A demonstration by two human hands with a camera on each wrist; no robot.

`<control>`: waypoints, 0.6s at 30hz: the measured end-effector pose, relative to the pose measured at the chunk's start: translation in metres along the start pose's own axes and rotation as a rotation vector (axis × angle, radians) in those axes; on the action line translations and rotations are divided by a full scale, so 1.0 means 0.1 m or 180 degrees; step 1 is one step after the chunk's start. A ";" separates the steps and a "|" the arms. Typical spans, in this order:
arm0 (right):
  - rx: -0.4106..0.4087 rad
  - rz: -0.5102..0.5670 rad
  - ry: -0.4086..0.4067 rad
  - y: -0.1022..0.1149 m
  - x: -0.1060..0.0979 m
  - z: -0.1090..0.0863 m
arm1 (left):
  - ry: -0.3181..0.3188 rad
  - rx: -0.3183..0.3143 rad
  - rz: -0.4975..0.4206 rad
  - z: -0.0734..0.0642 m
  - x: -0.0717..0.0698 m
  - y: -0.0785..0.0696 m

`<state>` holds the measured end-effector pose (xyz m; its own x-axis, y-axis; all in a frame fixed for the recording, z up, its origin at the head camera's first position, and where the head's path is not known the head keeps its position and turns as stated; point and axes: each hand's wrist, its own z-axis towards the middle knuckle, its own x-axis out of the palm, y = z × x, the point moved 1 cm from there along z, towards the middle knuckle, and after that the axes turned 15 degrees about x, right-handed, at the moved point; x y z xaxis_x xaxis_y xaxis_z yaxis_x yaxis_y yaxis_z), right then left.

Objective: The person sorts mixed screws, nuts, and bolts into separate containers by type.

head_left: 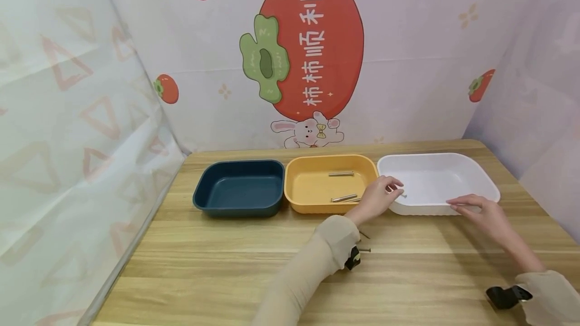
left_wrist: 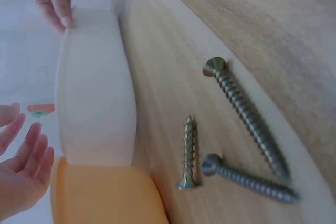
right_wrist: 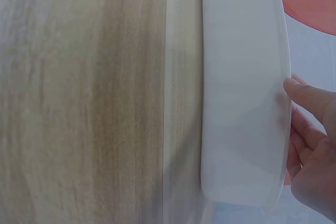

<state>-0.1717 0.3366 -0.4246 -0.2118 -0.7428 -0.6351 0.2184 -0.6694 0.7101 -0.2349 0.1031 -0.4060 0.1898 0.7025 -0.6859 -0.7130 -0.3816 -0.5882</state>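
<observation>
My left hand [head_left: 378,196] hovers over the left end of the white tray [head_left: 446,210], its fingers loosely bent; the left wrist view shows nothing between them. Just below its fingertips a small grey screw [head_left: 404,195] appears against the tray's inside. With my right hand [head_left: 482,215] I hold the tray's near rim, thumb on the outer wall and fingers inside, as the right wrist view shows. Several long metal bolts or screws [head_left: 341,174] lie in the yellow tray [head_left: 290,185].
A dark blue tray [head_left: 240,212] stands left of the yellow one. On the wooden table [head_left: 204,265], near my left forearm, lie loose screws: one large screw [left_wrist: 247,111], a short brassy screw [left_wrist: 189,156] and another screw [left_wrist: 252,180]. A printed cloth [head_left: 408,104] hangs behind.
</observation>
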 end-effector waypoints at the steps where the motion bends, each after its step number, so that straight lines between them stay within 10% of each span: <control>1: -0.0004 0.0002 -0.0006 0.00 0.00 0.00 | -0.0006 0.0002 -0.0057 -0.02 -0.03 0.00; 18: 0.0055 -0.0060 0.0014 -0.01 -0.02 0.00 | 0.0307 0.0329 -0.0510 -0.32 -0.34 0.01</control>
<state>-0.1711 0.3381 -0.4242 -0.2115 -0.7300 -0.6499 0.1980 -0.6831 0.7030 -0.2207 0.0593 -0.3969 0.3666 0.6867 -0.6278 -0.7330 -0.2024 -0.6494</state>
